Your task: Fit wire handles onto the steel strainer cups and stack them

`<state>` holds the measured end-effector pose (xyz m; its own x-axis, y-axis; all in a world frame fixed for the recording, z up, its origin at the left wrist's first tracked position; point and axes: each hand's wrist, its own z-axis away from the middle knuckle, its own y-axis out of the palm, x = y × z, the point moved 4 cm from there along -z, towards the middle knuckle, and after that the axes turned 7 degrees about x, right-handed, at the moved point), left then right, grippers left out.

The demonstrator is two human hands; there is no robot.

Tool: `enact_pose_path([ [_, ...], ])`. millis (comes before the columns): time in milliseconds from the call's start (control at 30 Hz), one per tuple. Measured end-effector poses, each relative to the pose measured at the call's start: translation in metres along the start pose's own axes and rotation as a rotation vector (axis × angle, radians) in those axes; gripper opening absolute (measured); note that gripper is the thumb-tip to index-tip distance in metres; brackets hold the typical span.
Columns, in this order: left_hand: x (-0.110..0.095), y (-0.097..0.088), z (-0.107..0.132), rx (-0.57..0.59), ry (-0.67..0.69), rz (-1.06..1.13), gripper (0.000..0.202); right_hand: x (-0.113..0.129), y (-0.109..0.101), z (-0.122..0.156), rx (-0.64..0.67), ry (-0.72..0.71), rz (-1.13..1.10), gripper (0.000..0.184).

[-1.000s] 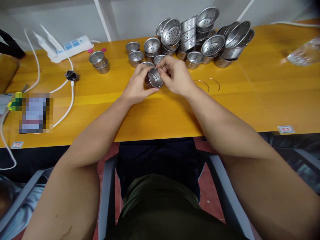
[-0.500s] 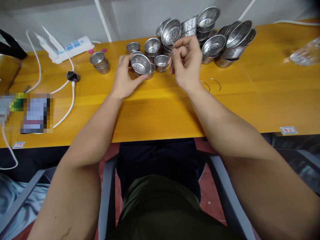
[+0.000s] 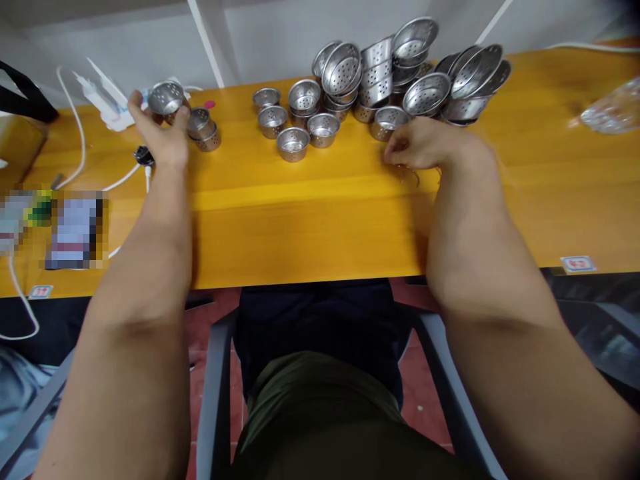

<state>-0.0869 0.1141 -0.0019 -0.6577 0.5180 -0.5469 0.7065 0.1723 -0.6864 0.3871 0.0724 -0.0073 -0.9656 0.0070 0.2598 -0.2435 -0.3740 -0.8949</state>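
Raised at the left of the table is a perforated metal cup. My left hand is closed round its side. Just right of it stands a stack of smaller perforated cups. My right hand rests low over the tabletop, fingertips pinched together; what they hold, if anything, is hidden. A thin curved wire lies at those fingertips, and a small perforated cup stands just behind them.
Several small perforated cups stand mid-table. Behind them rise tilted stacks of larger cups, with more stacks farther right. A power strip, white cables and a phone are at the left. Clear plastic lies far right.
My left hand has carried the perforated cup left, away from the middle group. My right hand, which was pinching a thin wire, has moved right and down to the wires on the table.
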Motion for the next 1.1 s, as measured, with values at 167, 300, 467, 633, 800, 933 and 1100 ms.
enact_pose_path([
  [167,0.042,0.012,-0.002,0.052,-0.063,-0.051,0.101,0.006,0.001,-0.003,-0.022,-0.010,-0.021,0.011],
  [300,0.139,0.009,-0.027,-0.226,-0.287,-0.015,0.110,0.007,0.005,-0.008,-0.063,-0.056,-0.030,0.012],
  [467,0.198,0.022,-0.041,-0.326,-0.220,-0.043,0.106,0.019,0.006,-0.003,-0.153,-0.064,-0.035,0.023],
  [633,0.117,0.029,-0.039,-0.560,0.253,-0.173,0.113,0.034,0.004,0.004,-0.213,-0.099,-0.066,0.023],
  [800,0.018,0.095,-0.027,0.055,0.426,-0.032,0.089,0.048,0.006,0.006,-0.243,-0.157,-0.127,0.016],
  [933,0.015,0.143,-0.011,0.340,0.284,0.124,0.086,0.055,0.009,0.006,-0.238,-0.172,-0.130,0.011],
  [1100,0.015,0.140,-0.008,0.312,0.232,0.196,0.057,0.053,0.009,0.006,-0.264,-0.199,-0.175,0.009],
])
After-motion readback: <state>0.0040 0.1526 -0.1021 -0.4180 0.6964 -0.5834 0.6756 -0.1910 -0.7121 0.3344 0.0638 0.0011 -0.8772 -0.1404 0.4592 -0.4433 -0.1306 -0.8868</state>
